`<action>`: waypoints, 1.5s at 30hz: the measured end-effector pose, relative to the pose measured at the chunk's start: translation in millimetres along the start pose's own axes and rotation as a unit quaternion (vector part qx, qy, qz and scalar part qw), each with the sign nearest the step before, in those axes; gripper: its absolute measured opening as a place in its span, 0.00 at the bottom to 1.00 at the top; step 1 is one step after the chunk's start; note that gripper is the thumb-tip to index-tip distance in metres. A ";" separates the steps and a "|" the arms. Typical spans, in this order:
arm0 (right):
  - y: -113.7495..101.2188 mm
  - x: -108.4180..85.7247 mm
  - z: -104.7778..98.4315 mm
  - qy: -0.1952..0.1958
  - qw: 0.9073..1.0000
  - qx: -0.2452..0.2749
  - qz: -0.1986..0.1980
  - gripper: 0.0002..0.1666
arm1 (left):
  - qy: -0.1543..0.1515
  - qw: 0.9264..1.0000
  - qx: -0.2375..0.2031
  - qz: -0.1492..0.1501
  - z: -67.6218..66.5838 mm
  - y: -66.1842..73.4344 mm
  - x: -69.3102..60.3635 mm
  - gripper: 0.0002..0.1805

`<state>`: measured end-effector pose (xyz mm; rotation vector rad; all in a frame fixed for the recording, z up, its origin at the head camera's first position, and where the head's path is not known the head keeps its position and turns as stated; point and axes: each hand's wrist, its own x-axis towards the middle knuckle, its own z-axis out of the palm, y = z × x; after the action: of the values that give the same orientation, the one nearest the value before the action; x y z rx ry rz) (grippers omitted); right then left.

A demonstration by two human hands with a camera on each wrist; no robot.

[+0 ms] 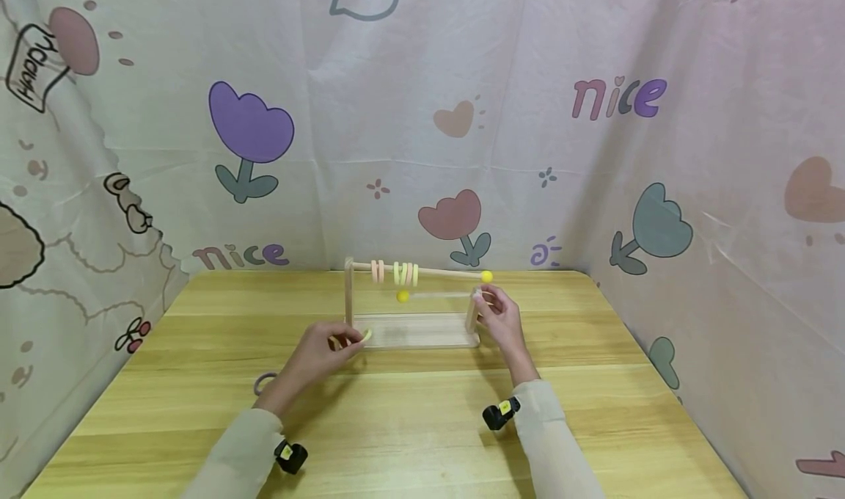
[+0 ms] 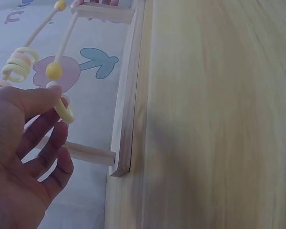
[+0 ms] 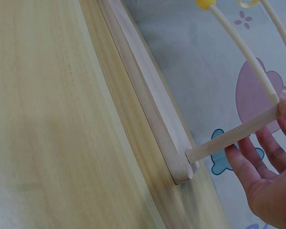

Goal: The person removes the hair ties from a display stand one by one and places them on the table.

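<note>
Head view: the left hand (image 1: 322,351) pinches a yellow ring (image 1: 367,335) at the near left of the rack (image 1: 422,332), apart from the ball (image 1: 403,296) of the lower rod (image 1: 441,295). The right hand (image 1: 505,321) is clamped on the right post (image 1: 472,315), probably to steady the rod joined there. Other rings (image 1: 405,274) hang on the upper rod (image 1: 449,272), whose end ball (image 1: 487,277) likely keeps them on. A purple ring (image 1: 257,385) lies on the table (image 1: 409,425), near left.

Soft, fairly even light, seemingly from above, fills the head view, leaving a pale sheen on the near middle of the table (image 1: 409,440) and diffuse shadows beside both sleeves (image 1: 231,455). The wrist views are dimmer, their backdrop cloth (image 2: 93,148) bluish-grey; in the right one, a rod (image 3: 249,53) looks bowed and faint glare whitens the near tabletop.
</note>
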<state>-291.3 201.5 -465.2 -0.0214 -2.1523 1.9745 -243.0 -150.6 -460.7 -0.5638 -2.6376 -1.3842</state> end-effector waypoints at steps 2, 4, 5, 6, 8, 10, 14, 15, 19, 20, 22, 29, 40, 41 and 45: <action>0.5 0.4 -0.5 -0.002 1.000 -0.001 0.000 0.26 | -0.002 1.000 0.010 0.009 -1.0 -0.8 -1.3 0.04; 0.6 0.7 -0.7 -0.004 1.000 0.000 0.001 0.26 | -0.005 1.000 0.020 0.019 -2.1 -1.6 -3.0 0.04; 0.9 1.0 -0.9 -0.005 1.000 0.000 0.001 0.27 | -0.005 0.999 0.025 0.020 -2.5 -2.3 -3.8 0.04; 0.9 1.0 -0.9 -0.006 1.000 0.000 0.001 0.27 | -0.006 0.999 0.029 0.022 -3.0 -2.8 -4.6 0.03; 0.4 0.7 -0.5 -0.006 1.000 0.001 0.000 0.27 | -0.009 0.999 0.036 0.026 -3.9 -3.8 -6.3 0.03; -0.1 0.3 0.1 -0.004 1.000 0.001 -0.001 0.26 | -0.012 0.999 0.039 0.028 -4.9 -4.8 -7.8 0.02; -0.2 -0.2 0.5 -0.004 1.000 -0.001 -0.001 0.26 | -0.021 0.999 0.039 0.027 -7.6 -6.1 -10.4 0.02; -0.4 -0.3 0.7 -0.004 1.000 -0.001 -0.002 0.25 | -0.023 0.999 0.038 0.023 -8.4 -6.0 -11.1 0.02; 0.8 0.5 -0.1 -0.006 1.000 -0.003 -0.003 0.26 | -0.032 0.999 0.036 0.018 -12.3 -6.9 -13.2 0.02; 1.0 0.7 -0.3 -0.006 1.000 -0.004 -0.003 0.26 | -0.033 0.999 0.036 0.017 -13.2 -7.3 -13.8 0.02; 1.6 1.2 -0.8 -0.007 1.000 -0.004 -0.004 0.27 | -0.034 0.998 0.039 0.019 -14.8 -8.8 -14.7 0.02; 1.6 0.9 0.0 -0.003 1.000 -0.003 -0.005 0.25 | -0.040 0.998 0.056 0.016 -20.0 -14.1 -19.1 0.02; 4.0 2.1 0.6 0.004 1.000 0.000 -0.009 0.23 | -0.044 0.994 0.088 0.035 -25.1 -22.4 -26.4 0.05; 3.4 1.6 0.6 0.002 1.000 0.001 -0.009 0.23 | -0.046 0.994 0.092 0.032 -25.5 -22.6 -27.0 0.06; 1.9 1.3 0.2 -0.002 1.000 0.000 -0.008 0.25 | -0.058 0.993 0.098 0.017 -27.5 -24.6 -29.3 0.06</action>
<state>-292.9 201.7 -466.9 -0.0011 -2.1488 1.9663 -227.1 -193.5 -471.5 -0.6799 -2.7986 -1.0960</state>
